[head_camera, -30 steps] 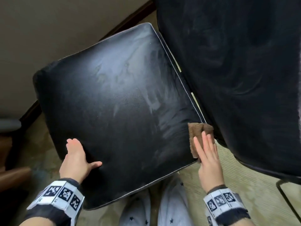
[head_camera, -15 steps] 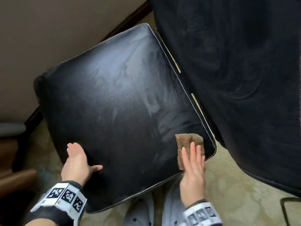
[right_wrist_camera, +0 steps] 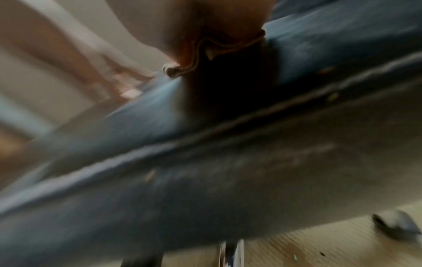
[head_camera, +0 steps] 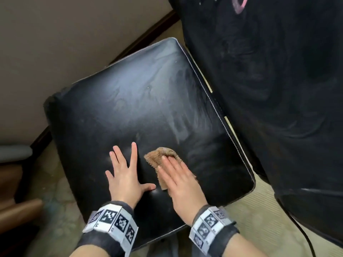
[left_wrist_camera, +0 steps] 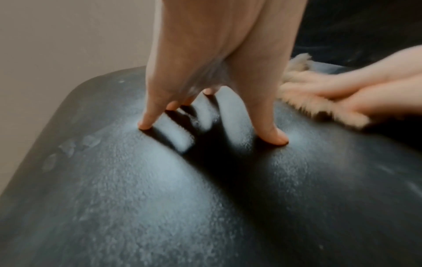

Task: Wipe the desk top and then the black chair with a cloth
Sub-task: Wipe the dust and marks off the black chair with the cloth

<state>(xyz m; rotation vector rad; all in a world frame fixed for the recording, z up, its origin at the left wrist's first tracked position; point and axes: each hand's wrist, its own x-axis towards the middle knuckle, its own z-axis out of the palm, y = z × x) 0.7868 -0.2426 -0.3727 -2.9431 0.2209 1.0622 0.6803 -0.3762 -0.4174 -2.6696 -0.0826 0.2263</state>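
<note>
Both hands lie flat on the chair seat (head_camera: 148, 112), right hand (head_camera: 178, 182) apparently pressing the cloth (head_camera: 163, 154).

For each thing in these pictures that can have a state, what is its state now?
Chair seat: dusty, with wipe streaks on its surface.
Cloth: crumpled, lying on the seat under the right hand.
Right hand: flat, fingers straight, pressing the cloth down.
Left hand: fingers spread, tips pressing the seat, beside the cloth.
Chair back: dusty, with smears.
</note>
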